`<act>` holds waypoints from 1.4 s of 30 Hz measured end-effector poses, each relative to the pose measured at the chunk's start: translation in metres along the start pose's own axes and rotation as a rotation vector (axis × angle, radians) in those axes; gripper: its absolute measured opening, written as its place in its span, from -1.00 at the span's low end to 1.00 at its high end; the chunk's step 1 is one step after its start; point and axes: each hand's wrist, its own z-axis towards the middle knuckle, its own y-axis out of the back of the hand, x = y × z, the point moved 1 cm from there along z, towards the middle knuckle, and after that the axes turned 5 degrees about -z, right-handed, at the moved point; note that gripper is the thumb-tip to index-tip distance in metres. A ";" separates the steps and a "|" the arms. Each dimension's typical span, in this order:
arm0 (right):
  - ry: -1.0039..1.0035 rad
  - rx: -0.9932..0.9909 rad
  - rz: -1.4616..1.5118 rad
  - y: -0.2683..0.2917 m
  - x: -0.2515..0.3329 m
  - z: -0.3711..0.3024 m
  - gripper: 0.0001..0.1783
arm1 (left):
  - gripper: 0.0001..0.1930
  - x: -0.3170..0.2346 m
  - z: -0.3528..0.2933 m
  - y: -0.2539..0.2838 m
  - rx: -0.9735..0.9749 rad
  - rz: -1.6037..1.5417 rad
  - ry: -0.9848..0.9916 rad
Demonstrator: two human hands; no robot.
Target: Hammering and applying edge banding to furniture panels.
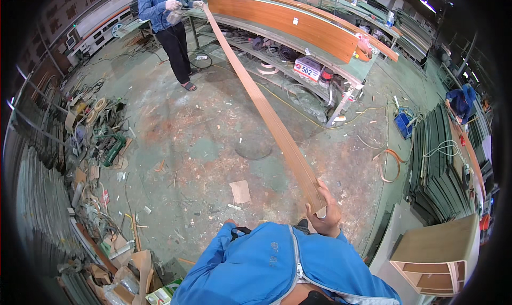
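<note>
A long brown wood-grain strip (261,103) runs from near my body up to the workbench at the back. My right hand (326,213) is closed round its near end, thumb on one edge and fingers on the other. The far end is by the gloved hand of another person (168,17) in a blue checked shirt, who stands beside the bench. My left hand (230,221) hangs low against my blue jacket; only a little of it shows next to something dark, and its fingers are hidden.
The workbench (341,73) carries long wooden boards (282,22), with tools and cables beneath. Scrap and hoses pile up along the left. At right are a blue crate (404,122), stacked dark panels (434,161), a small cabinet (440,246) and another person (462,103). Cardboard (240,192) lies on the floor.
</note>
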 end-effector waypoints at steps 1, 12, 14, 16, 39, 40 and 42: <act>0.000 0.001 0.000 -0.001 -0.001 0.000 -0.37 | -0.47 0.003 -0.001 -0.001 -0.002 -0.014 0.006; 0.022 0.001 -0.050 -0.009 -0.015 0.008 -0.39 | -0.50 0.020 -0.010 -0.010 -0.019 -0.151 0.080; 0.011 0.010 -0.043 -0.011 -0.020 0.010 -0.39 | -0.51 0.020 -0.012 -0.011 -0.023 -0.175 0.096; -0.003 0.017 -0.042 -0.012 -0.025 0.011 -0.38 | -0.51 0.019 -0.013 -0.011 -0.025 -0.195 0.104; -0.010 -0.032 -0.137 -0.011 -0.074 0.037 -0.38 | -0.58 0.033 -0.041 -0.019 -0.007 -0.128 0.022; -0.011 -0.031 -0.140 -0.011 -0.077 0.037 -0.38 | -0.59 0.032 -0.039 -0.022 -0.003 -0.166 0.040; -0.026 -0.031 -0.133 -0.013 -0.080 0.038 -0.38 | -0.60 0.009 -0.035 0.013 -0.001 -0.212 0.056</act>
